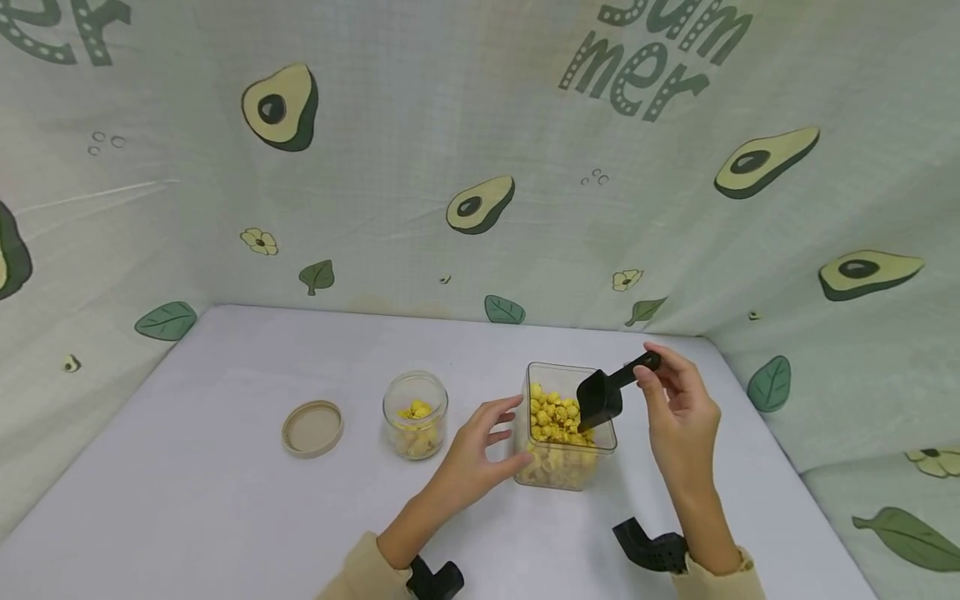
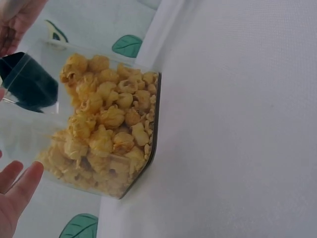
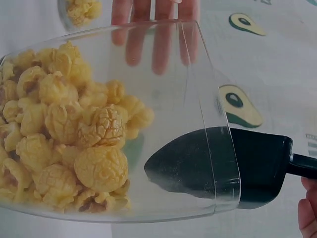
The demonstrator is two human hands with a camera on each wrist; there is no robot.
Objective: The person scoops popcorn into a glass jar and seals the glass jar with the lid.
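Observation:
A clear rectangular container (image 1: 558,366) stands upright on the table, partly filled with yellow popcorn (image 1: 552,417). My left hand (image 1: 480,446) is at its left side, thumb and fingers spread along the wall; whether all of them touch it I cannot tell. My right hand (image 1: 681,417) pinches the handle of a black scoop (image 1: 600,400), tilted over the container's right side. In the right wrist view, the tip of the scoop (image 3: 198,163) dips inside the rim, above the popcorn (image 3: 64,134). What the scoop holds is hidden.
Left of the container stands a round glass jar (image 1: 415,417) with some popcorn at its bottom. Farther left lies a beige round lid (image 1: 312,428). A white table (image 1: 195,467) carries everything, and avocado-printed cloth (image 1: 390,167) rises at its back and sides.

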